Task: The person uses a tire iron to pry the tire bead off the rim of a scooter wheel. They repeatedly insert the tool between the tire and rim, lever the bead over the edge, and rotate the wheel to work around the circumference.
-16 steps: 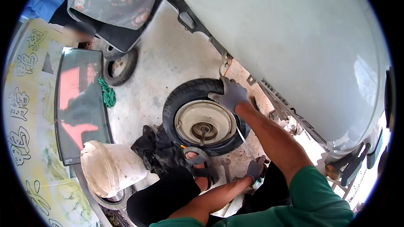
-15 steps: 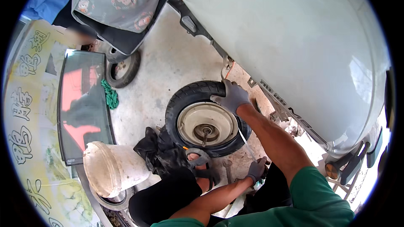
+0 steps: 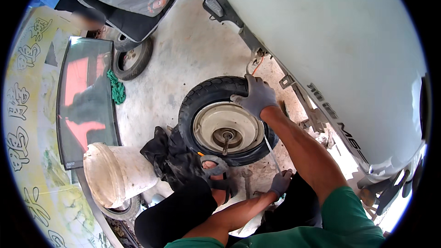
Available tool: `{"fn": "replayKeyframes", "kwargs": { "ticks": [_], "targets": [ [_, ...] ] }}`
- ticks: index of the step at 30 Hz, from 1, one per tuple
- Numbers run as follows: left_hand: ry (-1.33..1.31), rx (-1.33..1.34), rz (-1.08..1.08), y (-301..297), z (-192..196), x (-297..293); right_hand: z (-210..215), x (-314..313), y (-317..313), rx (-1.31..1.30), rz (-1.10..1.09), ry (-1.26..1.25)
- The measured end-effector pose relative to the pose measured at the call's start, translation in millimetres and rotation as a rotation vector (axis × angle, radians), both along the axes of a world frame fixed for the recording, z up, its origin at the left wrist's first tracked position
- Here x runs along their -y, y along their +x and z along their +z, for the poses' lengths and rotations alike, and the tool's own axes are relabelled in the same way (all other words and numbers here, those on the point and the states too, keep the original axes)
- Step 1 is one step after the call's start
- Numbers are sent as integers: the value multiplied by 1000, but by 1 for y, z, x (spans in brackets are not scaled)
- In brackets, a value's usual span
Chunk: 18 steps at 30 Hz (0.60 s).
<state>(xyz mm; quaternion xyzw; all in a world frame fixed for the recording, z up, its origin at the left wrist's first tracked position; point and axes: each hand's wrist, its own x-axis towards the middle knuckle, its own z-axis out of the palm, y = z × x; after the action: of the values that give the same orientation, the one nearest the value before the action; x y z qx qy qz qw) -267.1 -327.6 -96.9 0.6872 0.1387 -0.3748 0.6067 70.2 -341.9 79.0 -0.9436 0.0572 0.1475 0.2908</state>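
A black tire [image 3: 190, 105] on a cream-coloured wheel rim [image 3: 206, 126] lies on the floor, with an axle [image 3: 226, 142] sticking up from its hub. My right hand [image 3: 257, 97], in a grey glove, grips the tire's far right part, thumb on the sidewall and fingers over the tread. My left hand [image 3: 281, 183], also gloved, is closed around the near end of a slim metal tire lever [image 3: 272, 154]. The lever's other end meets the gap between rim and tire at the wheel's right side. The left fingers are partly hidden.
A wrench [image 3: 247, 181] lies near my sandalled foot [image 3: 213, 170]. To the left are a dirty white bucket [image 3: 131, 170], black cloth [image 3: 161, 156], a glass panel [image 3: 87, 105], a green rag [image 3: 117, 87] and another tire [image 3: 142, 59]. A white vehicle body [image 3: 330, 55] borders the right.
The view has shifted slightly, so the surroundings sit a little differently. Both hands keep their places, right on the tire and left on the lever.
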Motion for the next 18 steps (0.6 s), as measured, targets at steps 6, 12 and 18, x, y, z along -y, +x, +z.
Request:
{"fn": "replayKeyframes", "kwargs": {
  "ticks": [6, 12, 18],
  "targets": [
    [-30, -240, 17, 17, 30, -7, 0, -5, 14, -27, 43, -75],
    [-75, -354, 50, 28, 24, -2, -30, 33, -8, 139, -2, 177],
    [-79, -275, 47, 25, 24, -2, -82, 48, -88, 218, -394, 444]
  ]
}}
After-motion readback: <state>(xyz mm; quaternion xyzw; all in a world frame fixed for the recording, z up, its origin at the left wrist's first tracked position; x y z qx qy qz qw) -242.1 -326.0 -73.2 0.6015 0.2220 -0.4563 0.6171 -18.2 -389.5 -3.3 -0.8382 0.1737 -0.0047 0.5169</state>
